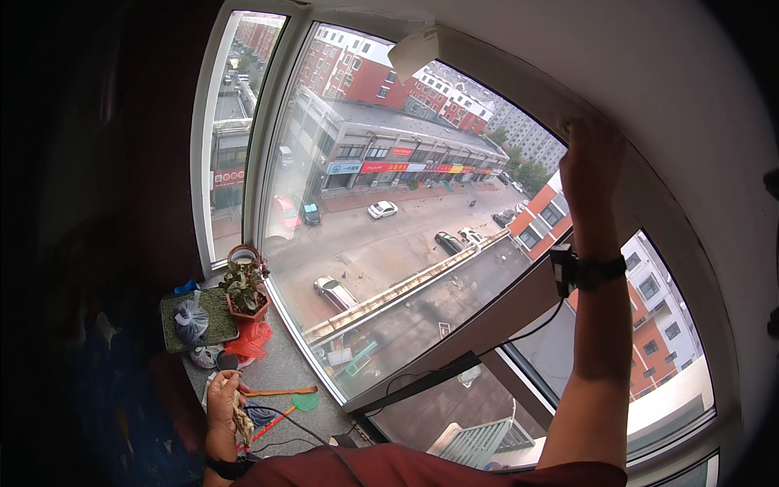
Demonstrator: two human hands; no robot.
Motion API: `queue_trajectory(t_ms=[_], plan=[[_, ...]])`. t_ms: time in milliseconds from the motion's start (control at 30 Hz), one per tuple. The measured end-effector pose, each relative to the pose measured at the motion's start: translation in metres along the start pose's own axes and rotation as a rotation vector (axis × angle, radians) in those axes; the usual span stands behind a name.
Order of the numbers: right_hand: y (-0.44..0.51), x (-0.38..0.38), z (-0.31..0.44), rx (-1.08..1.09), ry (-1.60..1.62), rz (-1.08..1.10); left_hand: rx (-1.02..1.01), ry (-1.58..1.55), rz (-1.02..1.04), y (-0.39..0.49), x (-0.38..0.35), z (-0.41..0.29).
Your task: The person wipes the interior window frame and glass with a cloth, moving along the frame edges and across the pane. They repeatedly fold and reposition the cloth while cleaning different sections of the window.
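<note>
My left hand (224,405) is low over the sill and closed around a crumpled, stained pale piece of cloth or paper (244,426). My right arm reaches up, and my right hand (591,161) is at the upper window frame (505,79), close to where it meets the wall. Its fingertips are blurred in shadow, so any small thing in them cannot be made out. A black device with a cable (563,271) is strapped at my right wrist. Further along the same frame, a pale flap (417,53) hangs over the glass.
On the stone sill (304,435) stand a potted plant (244,289) and a tray of green granules (167,319) bearing a tied plastic bag (191,322). Nearby lie a red plastic bag (251,341), a wooden stick (283,391) and a green fly swatter (305,400). A black cable (316,435) crosses my front.
</note>
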State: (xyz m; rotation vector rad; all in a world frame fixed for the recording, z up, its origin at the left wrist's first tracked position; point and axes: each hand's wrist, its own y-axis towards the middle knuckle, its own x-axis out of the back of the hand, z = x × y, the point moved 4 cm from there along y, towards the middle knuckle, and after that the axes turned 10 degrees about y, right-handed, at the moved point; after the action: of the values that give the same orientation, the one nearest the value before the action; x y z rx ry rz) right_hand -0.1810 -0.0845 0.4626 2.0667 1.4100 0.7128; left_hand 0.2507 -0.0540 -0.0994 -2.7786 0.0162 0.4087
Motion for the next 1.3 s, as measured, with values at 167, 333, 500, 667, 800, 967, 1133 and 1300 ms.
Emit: queue_trajectory(t_ms=[167,333,500,667,800,967,1133,1300], plan=[[-0.054,0.050,-0.004,-0.088,-0.123,0.135,-0.014,0.005,0.000,0.004,0.016,-0.005],[-0.063,0.061,-0.001,-0.009,0.034,0.083,0.032,0.017,0.030,0.008,0.025,-0.005],[-0.072,0.077,0.000,-0.059,0.052,-0.037,0.079,0.049,0.073,0.010,0.021,0.004],[-0.138,0.082,0.038,-0.198,-0.126,0.251,0.117,0.057,0.085,0.010,0.020,0.012],[-0.187,0.090,0.106,-0.229,0.073,0.383,0.155,0.067,0.111,0.008,0.016,0.014],[-0.165,0.096,0.098,-0.138,0.050,0.423,0.190,0.097,0.155,0.009,0.010,0.010],[-0.120,0.094,0.034,-0.188,-0.074,0.162,0.125,0.122,0.177,0.009,0.011,0.004],[-0.212,0.072,0.136,-0.224,0.228,0.514,0.094,0.094,0.101,0.000,0.030,0.006]])
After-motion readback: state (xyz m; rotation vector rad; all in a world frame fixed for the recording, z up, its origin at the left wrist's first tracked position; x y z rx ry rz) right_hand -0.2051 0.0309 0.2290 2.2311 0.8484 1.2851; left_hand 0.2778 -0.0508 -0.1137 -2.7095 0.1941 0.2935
